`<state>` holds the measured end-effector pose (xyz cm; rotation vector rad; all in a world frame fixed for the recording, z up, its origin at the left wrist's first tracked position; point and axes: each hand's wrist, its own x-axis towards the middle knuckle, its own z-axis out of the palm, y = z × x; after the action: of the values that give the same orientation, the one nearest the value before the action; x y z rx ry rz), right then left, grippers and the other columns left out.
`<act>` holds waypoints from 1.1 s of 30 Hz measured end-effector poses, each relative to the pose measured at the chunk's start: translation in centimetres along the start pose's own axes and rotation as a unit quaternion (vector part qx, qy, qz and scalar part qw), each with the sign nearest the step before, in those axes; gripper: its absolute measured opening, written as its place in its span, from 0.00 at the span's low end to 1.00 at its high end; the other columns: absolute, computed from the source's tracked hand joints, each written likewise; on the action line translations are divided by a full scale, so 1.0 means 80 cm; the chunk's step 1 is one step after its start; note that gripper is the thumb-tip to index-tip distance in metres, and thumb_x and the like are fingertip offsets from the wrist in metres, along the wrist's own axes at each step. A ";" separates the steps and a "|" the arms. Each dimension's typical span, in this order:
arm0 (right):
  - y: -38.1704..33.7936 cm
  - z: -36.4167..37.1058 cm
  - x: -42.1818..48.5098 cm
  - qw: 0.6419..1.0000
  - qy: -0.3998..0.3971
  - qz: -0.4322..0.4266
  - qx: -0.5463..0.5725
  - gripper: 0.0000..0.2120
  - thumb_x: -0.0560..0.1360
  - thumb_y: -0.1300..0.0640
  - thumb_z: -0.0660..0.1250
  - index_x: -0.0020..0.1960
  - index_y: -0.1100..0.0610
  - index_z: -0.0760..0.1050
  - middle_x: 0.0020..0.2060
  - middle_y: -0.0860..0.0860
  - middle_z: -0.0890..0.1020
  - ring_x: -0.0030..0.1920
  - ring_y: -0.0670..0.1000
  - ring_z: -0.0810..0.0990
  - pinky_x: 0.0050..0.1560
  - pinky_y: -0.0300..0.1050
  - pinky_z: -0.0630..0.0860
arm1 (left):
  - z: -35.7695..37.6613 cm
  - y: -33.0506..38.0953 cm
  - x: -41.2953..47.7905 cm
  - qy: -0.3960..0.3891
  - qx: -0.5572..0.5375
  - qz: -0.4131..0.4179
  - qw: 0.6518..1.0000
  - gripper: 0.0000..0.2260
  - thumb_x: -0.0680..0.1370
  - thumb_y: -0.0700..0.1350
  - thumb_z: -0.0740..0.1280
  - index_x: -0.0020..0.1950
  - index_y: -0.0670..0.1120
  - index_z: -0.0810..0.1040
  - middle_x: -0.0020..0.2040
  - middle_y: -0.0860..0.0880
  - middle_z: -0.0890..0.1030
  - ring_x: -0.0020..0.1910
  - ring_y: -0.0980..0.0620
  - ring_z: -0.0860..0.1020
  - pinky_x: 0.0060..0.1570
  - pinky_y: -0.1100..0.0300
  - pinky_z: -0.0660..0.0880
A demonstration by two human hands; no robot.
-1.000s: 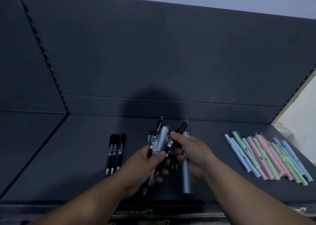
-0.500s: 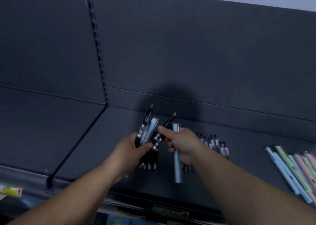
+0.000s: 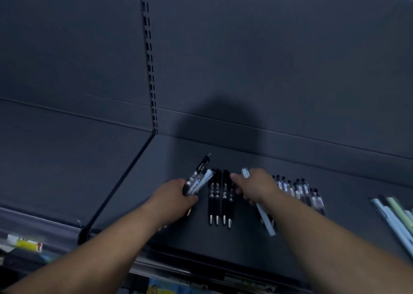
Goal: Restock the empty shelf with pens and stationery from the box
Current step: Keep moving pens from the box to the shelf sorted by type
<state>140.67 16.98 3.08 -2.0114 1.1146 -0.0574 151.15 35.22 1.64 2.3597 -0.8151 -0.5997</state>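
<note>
Hands flank four black pens (image 3: 220,201) on the shelf (image 3: 245,246).
Left hand (image 3: 176,196) grips a pen bundle (image 3: 199,179), right hand (image 3: 257,187) one pale-blue pen (image 3: 265,218); shelf bare leftward to its edge.

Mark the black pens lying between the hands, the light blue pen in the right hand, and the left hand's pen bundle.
black pens (image 3: 224,204): head view, one pen's grip.
light blue pen (image 3: 266,221): head view, lower barrel.
pen bundle (image 3: 199,179): head view, upper barrels.

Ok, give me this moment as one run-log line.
left hand: grips bundle of black and pale blue pens | right hand: holds pale blue plastic pen | dark grey shelf: row of black pens between hands
</note>
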 end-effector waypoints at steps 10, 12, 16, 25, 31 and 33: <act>0.006 0.025 -0.020 0.999 -0.028 -0.022 -0.027 0.16 0.72 0.51 0.74 0.54 0.56 0.73 0.36 0.53 0.84 0.26 0.46 0.76 0.25 0.38 0.71 | -0.003 -0.002 0.020 0.012 0.022 0.013 1.000 0.07 0.76 0.50 0.68 0.47 0.49 0.74 0.37 0.54 0.74 0.39 0.51 0.75 0.36 0.62 0.67; 0.003 0.030 -0.019 0.999 -0.032 -0.025 -0.013 0.15 0.72 0.52 0.73 0.54 0.56 0.73 0.36 0.52 0.84 0.24 0.44 0.76 0.24 0.37 0.70 | -0.004 -0.003 0.023 0.008 0.004 0.013 1.000 0.07 0.76 0.50 0.68 0.47 0.49 0.74 0.36 0.54 0.75 0.37 0.53 0.75 0.35 0.62 0.67; 0.005 0.029 -0.021 0.999 -0.021 -0.037 0.010 0.13 0.72 0.51 0.72 0.51 0.57 0.74 0.35 0.52 0.84 0.24 0.45 0.76 0.24 0.36 0.70 | -0.008 -0.008 0.022 -0.007 -0.020 0.024 0.999 0.07 0.76 0.51 0.69 0.48 0.49 0.75 0.35 0.54 0.76 0.33 0.56 0.74 0.34 0.62 0.69; -0.029 0.022 -0.042 0.914 -0.147 -0.034 0.377 0.11 0.70 0.50 0.75 0.34 0.52 0.77 0.25 0.47 0.72 0.20 0.43 0.63 0.19 0.34 0.59 | -0.002 0.037 0.000 -0.011 -0.244 0.090 0.966 0.07 0.81 0.52 0.58 0.51 0.52 0.74 0.36 0.49 0.80 0.27 0.55 0.78 0.26 0.62 0.73; -0.022 0.018 -0.041 0.897 -0.146 -0.002 0.417 0.06 0.74 0.59 0.71 0.41 0.56 0.76 0.25 0.47 0.71 0.22 0.43 0.63 0.19 0.34 0.60 | 0.004 0.045 -0.008 -0.024 -0.318 0.058 0.946 0.07 0.80 0.50 0.61 0.51 0.49 0.77 0.41 0.50 0.84 0.36 0.53 0.84 0.32 0.62 0.79; -0.020 0.021 -0.040 0.899 -0.132 -0.001 0.419 0.04 0.74 0.58 0.71 0.42 0.56 0.77 0.26 0.48 0.73 0.23 0.43 0.65 0.20 0.34 0.62 | 0.007 0.046 -0.008 -0.010 -0.317 0.049 0.947 0.08 0.80 0.50 0.62 0.50 0.48 0.78 0.42 0.49 0.84 0.36 0.53 0.84 0.34 0.60 0.80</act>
<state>140.48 20.83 4.04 -1.1976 0.7253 -0.2204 148.86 33.02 3.70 1.7201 -0.6219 -0.7168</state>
